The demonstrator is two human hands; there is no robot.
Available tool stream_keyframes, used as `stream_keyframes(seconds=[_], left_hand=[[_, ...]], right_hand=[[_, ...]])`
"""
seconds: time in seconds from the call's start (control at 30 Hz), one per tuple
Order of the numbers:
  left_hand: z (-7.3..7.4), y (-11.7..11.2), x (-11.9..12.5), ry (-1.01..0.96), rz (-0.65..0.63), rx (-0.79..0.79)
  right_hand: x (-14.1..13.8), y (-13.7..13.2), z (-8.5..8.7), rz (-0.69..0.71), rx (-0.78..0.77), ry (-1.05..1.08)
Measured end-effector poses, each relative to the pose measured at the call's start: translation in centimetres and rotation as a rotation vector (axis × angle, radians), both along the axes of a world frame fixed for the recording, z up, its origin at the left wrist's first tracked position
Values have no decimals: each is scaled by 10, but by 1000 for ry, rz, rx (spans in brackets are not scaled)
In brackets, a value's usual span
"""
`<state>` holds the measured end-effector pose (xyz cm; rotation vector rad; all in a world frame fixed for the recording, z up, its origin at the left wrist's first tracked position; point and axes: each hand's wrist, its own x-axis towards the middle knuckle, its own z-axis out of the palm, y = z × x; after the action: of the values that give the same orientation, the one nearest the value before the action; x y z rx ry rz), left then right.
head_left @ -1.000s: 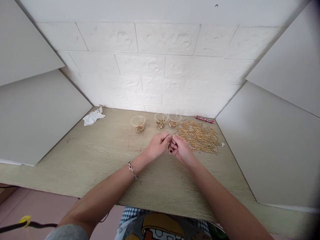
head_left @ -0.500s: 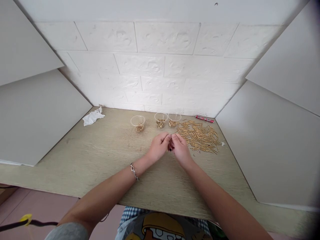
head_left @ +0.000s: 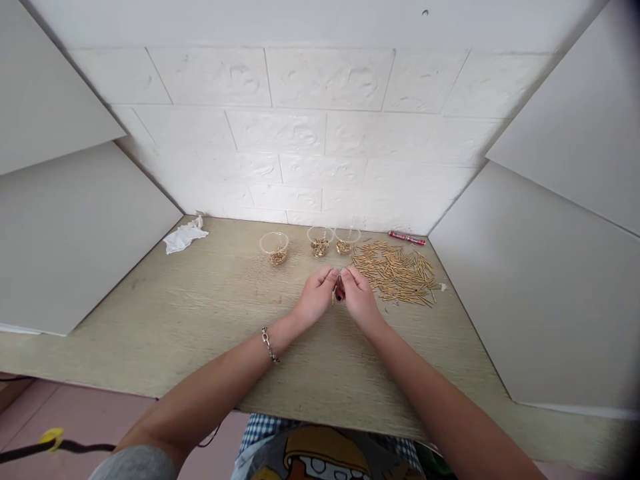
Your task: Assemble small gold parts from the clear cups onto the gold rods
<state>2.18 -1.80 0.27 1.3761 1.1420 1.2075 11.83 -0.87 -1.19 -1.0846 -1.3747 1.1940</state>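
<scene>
My left hand and my right hand meet fingertip to fingertip above the middle of the wooden table. Between them they pinch a thin gold stick that hangs down from the fingertips. A chain bracelet is on my left wrist. A heap of the same gold sticks lies just right of my hands. Three clear plastic cups with small gold parts stand in a row behind my hands.
A crumpled white tissue lies at the back left of the table. A red wrapper lies by the white brick wall at the back right. Grey panels close in both sides.
Both hands have stayed together at the same spot, with only small finger movements on the gold stick. The view shifted slightly.
</scene>
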Motion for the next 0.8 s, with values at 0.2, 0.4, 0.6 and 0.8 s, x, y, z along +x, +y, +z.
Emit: stream_keyframes(seconds=[0.2, 0.4, 0.6, 0.8], left_hand=[[-2, 0, 4, -121, -7, -56], [0, 0, 2, -116, -24, -69], [2, 2, -2, -128, -63, -69], [5, 1, -2, -228, -92, -124]], right_hand=[[-2, 2, -4, 0, -16, 104], [-2, 5, -7, 66, -80, 245], [-3, 7, -4, 148, -139, 427], [-3, 1, 10, 218, -245, 565]])
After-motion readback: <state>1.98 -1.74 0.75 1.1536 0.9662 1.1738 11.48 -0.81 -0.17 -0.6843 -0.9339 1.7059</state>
